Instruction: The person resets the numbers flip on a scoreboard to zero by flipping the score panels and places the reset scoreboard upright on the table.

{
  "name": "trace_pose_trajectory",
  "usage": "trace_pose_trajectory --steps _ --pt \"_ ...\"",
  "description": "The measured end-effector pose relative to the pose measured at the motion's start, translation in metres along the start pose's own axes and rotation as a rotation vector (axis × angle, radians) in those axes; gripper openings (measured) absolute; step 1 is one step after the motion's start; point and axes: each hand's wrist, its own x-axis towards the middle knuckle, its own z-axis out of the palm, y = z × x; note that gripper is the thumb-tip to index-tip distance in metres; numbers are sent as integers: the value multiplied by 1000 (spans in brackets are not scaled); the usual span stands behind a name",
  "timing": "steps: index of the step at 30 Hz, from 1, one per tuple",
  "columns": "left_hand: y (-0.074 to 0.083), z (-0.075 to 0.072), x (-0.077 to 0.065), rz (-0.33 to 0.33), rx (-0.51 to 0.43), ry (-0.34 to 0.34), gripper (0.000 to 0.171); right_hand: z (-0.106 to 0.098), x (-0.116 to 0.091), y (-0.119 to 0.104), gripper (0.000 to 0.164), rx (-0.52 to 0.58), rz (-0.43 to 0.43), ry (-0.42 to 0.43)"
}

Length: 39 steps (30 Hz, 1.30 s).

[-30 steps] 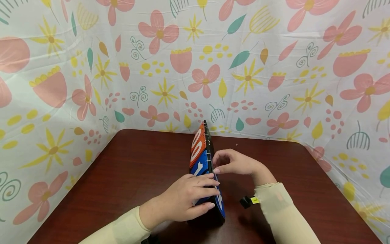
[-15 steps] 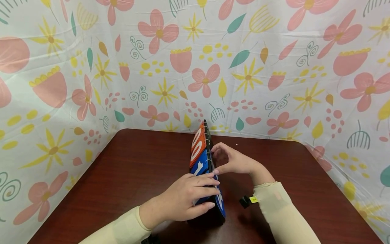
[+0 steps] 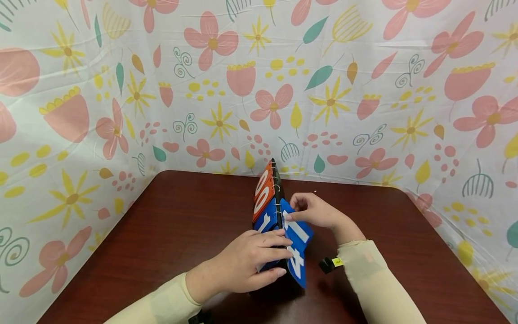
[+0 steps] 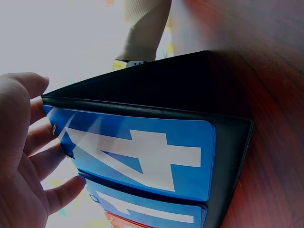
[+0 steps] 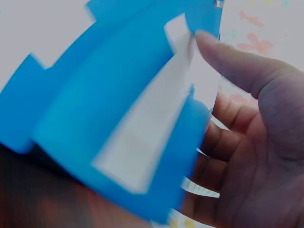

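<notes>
A tabletop flip scoreboard [image 3: 279, 191] stands like a tent, its ridge bound with metal rings. Red cards [image 3: 263, 193] with white zeros and a blue "1" card [image 3: 265, 220] hang on its left face. My left hand [image 3: 247, 263] lies across the near end of the ridge, fingertips over the top. In the left wrist view, a blue "4" card [image 4: 142, 156] hangs below that hand. My right hand [image 3: 317, 211] pinches a blue number card [image 5: 137, 118] on the right face, thumb in front and fingers behind. This card swings outward, beside another "4" card [image 3: 297, 265].
The scoreboard stands on a dark reddish-brown table [image 3: 194, 216]. Behind it hangs a floral cloth [image 3: 340, 121], which also runs along both sides. A small black device with a yellow label [image 3: 329, 264] sits at the right wrist.
My right hand has pulled the blue number card out from the right face, and the card now tilts away to the right. The near "4" card has swung outward slightly. My left hand stays put.
</notes>
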Motion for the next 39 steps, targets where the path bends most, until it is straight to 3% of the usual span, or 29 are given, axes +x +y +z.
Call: trace_pose_trajectory --steps 5,11,18,24,29,32,39 --pt "1 1 -1 -15 -24 -13 40 -6 -2 9 28 -25 -38 -33" --pt "1 -2 0 -23 -18 -14 40 -13 -4 -2 32 -97 -98 -49" --pt "1 -2 0 -32 -32 -24 42 -17 -7 -11 25 -180 -65 -22" --pt "3 -4 0 -44 -47 -50 46 -24 -14 -10 23 -147 -1 -51" --pt "5 -7 0 -30 -13 -51 45 -30 -19 -3 17 -120 42 -77" --pt "6 -8 0 2 31 -21 43 -32 -19 0 18 -118 19 -69" --pt "9 -11 1 75 154 50 34 -34 -17 0 20 -108 2 47"
